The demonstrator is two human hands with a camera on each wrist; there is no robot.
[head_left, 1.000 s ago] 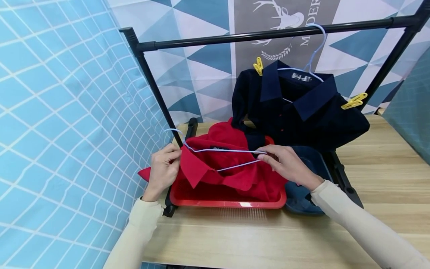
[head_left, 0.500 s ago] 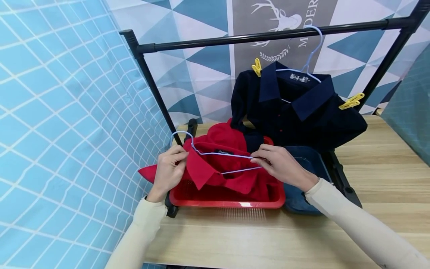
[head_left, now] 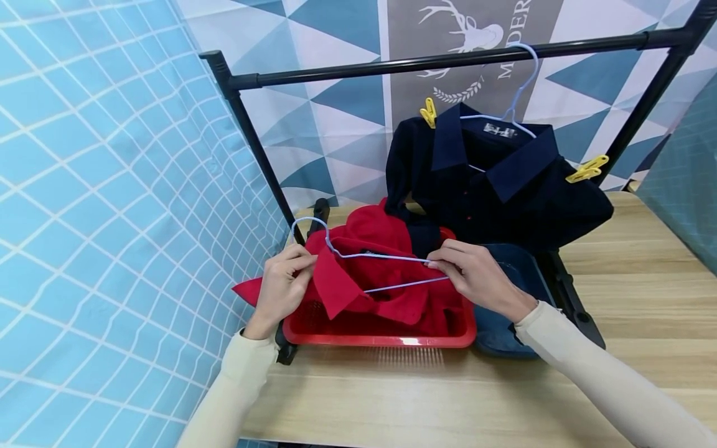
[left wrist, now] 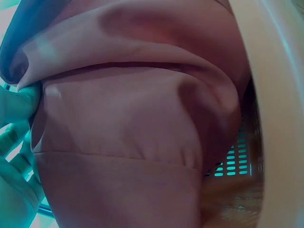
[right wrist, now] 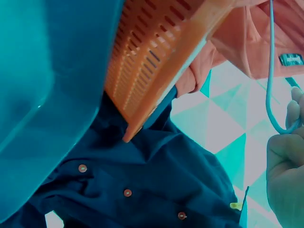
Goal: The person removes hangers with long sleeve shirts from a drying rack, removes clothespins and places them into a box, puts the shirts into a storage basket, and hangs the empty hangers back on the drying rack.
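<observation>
A red collared shirt (head_left: 338, 286) lies in and over the red basket (head_left: 386, 341). My left hand (head_left: 282, 283) pinches its cloth beside the collar, at the shoulder. In the left wrist view the left thumb and fingers (left wrist: 19, 156) are at the edge of the shirt's folds (left wrist: 118, 118). A light blue wire hanger (head_left: 386, 256) runs across the neck opening, its left end inside the shirt and its hook (head_left: 305, 219) sticking up. My right hand (head_left: 473, 274) pinches the hanger's right end; the right wrist view shows the fingers at the wire's bend (right wrist: 270, 102).
Behind, a navy shirt (head_left: 476, 186) hangs from the black rack's bar (head_left: 358, 67) on another blue hanger (head_left: 518, 93), with yellow clips (head_left: 428, 113) at its shoulders. A dark blue tub (head_left: 504, 330) stands right of the basket. A blue gridded curtain (head_left: 112, 218) borders the left side.
The left hand and the hanger's hook have shifted right. The right hand went left, then back right a little, still holding the hanger. The hanger's left arm sits behind the red collar throughout.
</observation>
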